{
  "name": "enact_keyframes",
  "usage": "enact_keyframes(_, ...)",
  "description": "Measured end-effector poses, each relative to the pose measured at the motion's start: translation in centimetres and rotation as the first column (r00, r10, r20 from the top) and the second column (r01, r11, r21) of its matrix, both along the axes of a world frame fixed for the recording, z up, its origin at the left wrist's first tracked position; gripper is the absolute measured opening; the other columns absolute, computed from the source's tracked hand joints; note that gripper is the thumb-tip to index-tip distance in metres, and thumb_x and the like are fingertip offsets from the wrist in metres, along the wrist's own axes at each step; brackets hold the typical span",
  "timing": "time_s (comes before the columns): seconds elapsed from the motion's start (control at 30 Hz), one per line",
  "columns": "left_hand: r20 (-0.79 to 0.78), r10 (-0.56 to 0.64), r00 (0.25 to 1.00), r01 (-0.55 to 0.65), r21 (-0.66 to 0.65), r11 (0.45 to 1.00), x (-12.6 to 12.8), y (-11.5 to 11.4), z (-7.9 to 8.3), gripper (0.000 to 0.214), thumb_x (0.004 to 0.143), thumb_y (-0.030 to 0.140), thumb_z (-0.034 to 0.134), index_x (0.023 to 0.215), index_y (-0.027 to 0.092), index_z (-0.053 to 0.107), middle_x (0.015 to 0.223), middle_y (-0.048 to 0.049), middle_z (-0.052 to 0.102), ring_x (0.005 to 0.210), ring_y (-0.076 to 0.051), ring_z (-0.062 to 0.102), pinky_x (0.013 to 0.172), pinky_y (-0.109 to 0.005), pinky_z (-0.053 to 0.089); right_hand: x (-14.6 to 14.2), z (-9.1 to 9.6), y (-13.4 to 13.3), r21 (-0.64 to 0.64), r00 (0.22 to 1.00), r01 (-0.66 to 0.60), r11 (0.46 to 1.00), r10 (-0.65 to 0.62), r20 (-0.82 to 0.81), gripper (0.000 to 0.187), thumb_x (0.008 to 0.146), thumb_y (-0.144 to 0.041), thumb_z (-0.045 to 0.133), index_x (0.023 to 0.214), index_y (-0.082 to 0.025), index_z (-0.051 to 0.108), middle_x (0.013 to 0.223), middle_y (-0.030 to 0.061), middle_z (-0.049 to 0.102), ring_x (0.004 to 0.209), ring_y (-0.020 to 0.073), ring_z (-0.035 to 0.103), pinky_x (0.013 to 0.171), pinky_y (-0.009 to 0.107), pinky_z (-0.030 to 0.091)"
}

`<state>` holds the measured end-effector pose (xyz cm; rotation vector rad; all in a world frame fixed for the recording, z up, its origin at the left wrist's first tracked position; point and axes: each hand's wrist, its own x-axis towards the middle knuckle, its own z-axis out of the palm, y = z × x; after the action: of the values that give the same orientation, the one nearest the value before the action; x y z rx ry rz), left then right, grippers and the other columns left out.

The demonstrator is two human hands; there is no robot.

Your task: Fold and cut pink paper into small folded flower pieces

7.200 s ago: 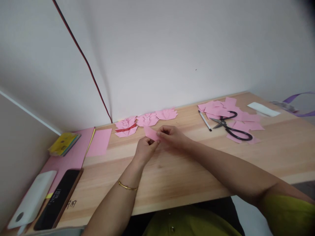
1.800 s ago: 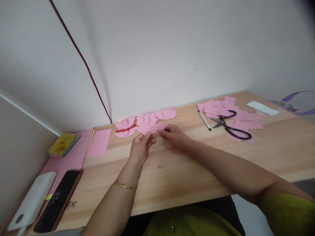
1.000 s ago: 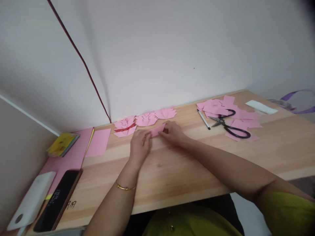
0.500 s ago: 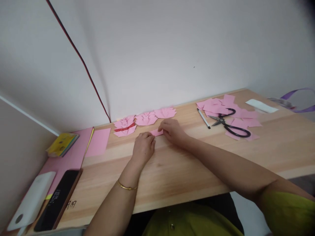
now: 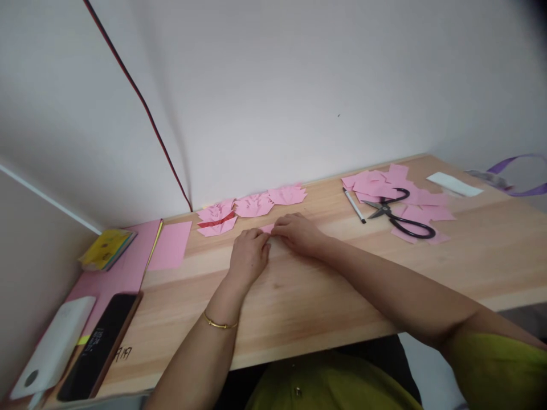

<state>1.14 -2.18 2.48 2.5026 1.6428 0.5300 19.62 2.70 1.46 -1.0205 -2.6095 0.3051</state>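
A small folded piece of pink paper [image 5: 267, 228] lies on the wooden table between my two hands, mostly covered by my fingers. My left hand [image 5: 249, 250] pinches its near left side with curled fingers. From the right, my right hand [image 5: 298, 233] presses its fingers onto the same paper, close to the left fingertips. Just beyond stand pink cut-and-folded paper pieces: one with a red band [image 5: 217, 219], a middle one [image 5: 254, 205] and a right one [image 5: 288, 195].
On the right, black-handled scissors [image 5: 386, 210] rest over pink scraps [image 5: 376, 183], beside a pen [image 5: 354, 205] and a white strip [image 5: 454, 184]. At left are pink sheets [image 5: 171, 245], a yellow packet [image 5: 106, 249], a phone [image 5: 100, 347] and a white power bank [image 5: 54, 347].
My right hand has slid left along the pink paper toward my left hand, covering more of it. My left hand has barely moved.
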Motion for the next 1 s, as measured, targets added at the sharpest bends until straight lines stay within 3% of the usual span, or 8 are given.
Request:
enact_keyframes(0.27,-0.044,-0.018,0.999,0.018,0.01,1.0,-0.2,0.1,-0.2,0.025,0.085,0.022,0.052,0.102,0.023,0.07,0.1,-0.0087,0.064,0.091,-0.023,0.054,0.085,-0.039,0.043,0.1,1.4,-0.1,0.106,0.986,-0.066,0.992,0.049,0.157,0.02,0.088,-0.018,0.05,0.096,-0.02,0.068,0.095,0.0073,0.069,0.088,0.0199,0.056,0.082,0.035,0.026)
enact_keyframes(0.6,-0.023,-0.013,1.0,0.013,0.002,1.0,-0.2,0.0,0.2,0.025,0.086,0.023,0.052,0.103,0.024,0.07,0.101,-0.0086,0.064,0.092,-0.022,0.055,0.084,-0.038,0.043,1.0,1.7,0.5,0.047,0.985,-0.063,0.997,0.055,0.163,0.027,0.082,-0.01,0.049,0.094,-0.022,0.07,0.104,0.005,0.071,0.093,0.0196,0.06,0.081,0.034,0.027)
enact_keyframes(0.8,-0.064,-0.01,0.998,0.009,-0.01,1.0,-0.1,-0.1,0.2,0.026,0.087,0.024,0.05,0.105,0.022,0.069,0.104,-0.0086,0.063,0.094,-0.022,0.054,0.085,-0.038,0.043,1.8,1.9,0.8,-0.01,0.985,0.039,0.999,-0.037,0.17,0.025,0.081,-0.011,0.049,0.088,-0.022,0.071,0.102,0.0049,0.071,0.092,0.0195,0.062,0.082,0.034,0.03)
enact_keyframes(0.9,-0.082,-0.002,0.997,0.0,-0.018,1.0,-0.2,-0.1,0.3,0.026,0.087,0.025,0.051,0.106,0.022,0.069,0.104,-0.0083,0.063,0.094,-0.022,0.054,0.086,-0.038,0.044,2.2,1.6,1.0,0.004,0.989,0.109,0.994,-0.109,0.103,0.022,0.083,-0.014,0.049,0.084,-0.019,0.07,0.098,0.0073,0.07,0.09,0.0198,0.061,0.081,0.033,0.032)
enact_keyframes(1.0,-0.078,-0.019,0.997,0.017,-0.018,1.0,-0.3,0.0,0.1,0.025,0.087,0.027,0.051,0.104,0.021,0.069,0.103,-0.0081,0.061,0.094,-0.021,0.054,0.086,-0.037,0.044,2.0,0.9,0.9,0.039,0.989,0.141,0.989,-0.138,-0.054,0.022,0.085,-0.015,0.047,0.093,-0.018,0.068,0.1,0.0076,0.069,0.092,0.0193,0.061,0.082,0.031,0.034)
